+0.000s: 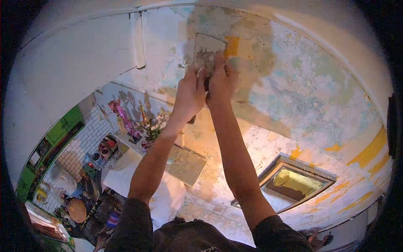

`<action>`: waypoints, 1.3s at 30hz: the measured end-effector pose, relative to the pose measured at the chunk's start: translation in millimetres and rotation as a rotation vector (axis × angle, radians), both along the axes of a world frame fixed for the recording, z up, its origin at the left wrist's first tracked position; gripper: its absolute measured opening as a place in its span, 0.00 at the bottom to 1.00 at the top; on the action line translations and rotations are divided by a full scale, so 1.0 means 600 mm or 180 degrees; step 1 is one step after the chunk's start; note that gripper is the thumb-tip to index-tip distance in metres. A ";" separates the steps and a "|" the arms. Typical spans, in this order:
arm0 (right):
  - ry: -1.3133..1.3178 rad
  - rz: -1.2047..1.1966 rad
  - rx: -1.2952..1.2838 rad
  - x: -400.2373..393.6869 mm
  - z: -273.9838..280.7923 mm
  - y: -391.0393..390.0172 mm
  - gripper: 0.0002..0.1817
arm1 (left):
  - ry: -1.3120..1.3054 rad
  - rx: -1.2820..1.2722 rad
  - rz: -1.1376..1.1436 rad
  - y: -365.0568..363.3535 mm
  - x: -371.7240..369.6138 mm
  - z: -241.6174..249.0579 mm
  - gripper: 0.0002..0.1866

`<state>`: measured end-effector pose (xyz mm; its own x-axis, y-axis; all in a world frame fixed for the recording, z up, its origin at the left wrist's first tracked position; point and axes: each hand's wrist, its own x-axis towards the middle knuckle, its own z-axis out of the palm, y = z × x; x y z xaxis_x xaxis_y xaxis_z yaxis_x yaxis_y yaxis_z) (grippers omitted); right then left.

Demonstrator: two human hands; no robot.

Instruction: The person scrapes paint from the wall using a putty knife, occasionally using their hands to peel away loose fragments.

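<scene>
Both my arms reach up to a patchy wall (289, 80) with flaking white, pale green and orange paint. A wide putty knife (206, 45) lies with its blade against the wall, its face smeared with grey material. My left hand (187, 91) is closed around the tool from the left side. On the right, my right hand (221, 82) grips it too, with fingers pressed on the lower blade. Most of the handle is hidden by my hands. Just right of the blade shows an orange paint patch (232, 45).
A framed opening (294, 182) is at lower right. At lower left, flowers (158, 124) and a pink figurine (121, 117) stand by the wall, near a white-covered surface (121, 170). Green cabinets (63, 126) and white tiles (82, 138) lie further left. A strip (137, 40) hangs above.
</scene>
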<state>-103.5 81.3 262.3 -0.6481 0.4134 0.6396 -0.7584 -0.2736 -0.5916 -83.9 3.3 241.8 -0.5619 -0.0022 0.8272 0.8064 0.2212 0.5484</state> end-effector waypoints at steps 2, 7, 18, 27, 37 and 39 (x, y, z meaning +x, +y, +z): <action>0.0083 -0.0244 0.0221 0.000 -0.005 0.009 0.20 | -0.0430 0.0344 -0.0576 0.004 -0.004 -0.007 0.11; -0.0081 0.0045 -0.0010 0.022 0.019 0.007 0.17 | -0.0122 0.0027 -0.0032 0.008 0.006 0.008 0.13; -0.0130 -0.0072 0.0031 0.029 0.022 0.009 0.18 | -0.0203 0.0155 -0.0145 0.016 0.006 0.014 0.13; -0.0014 -0.1612 0.1199 0.042 -0.014 0.050 0.18 | -0.1633 0.0617 -0.1622 0.018 0.056 -0.008 0.11; -0.0198 -0.2331 0.2059 0.066 0.034 0.085 0.16 | -0.2283 0.1169 -0.3501 0.039 0.057 0.010 0.10; 0.0013 -0.2526 0.2008 0.053 0.043 0.090 0.18 | -0.2309 0.1199 -0.3606 0.042 0.059 0.021 0.11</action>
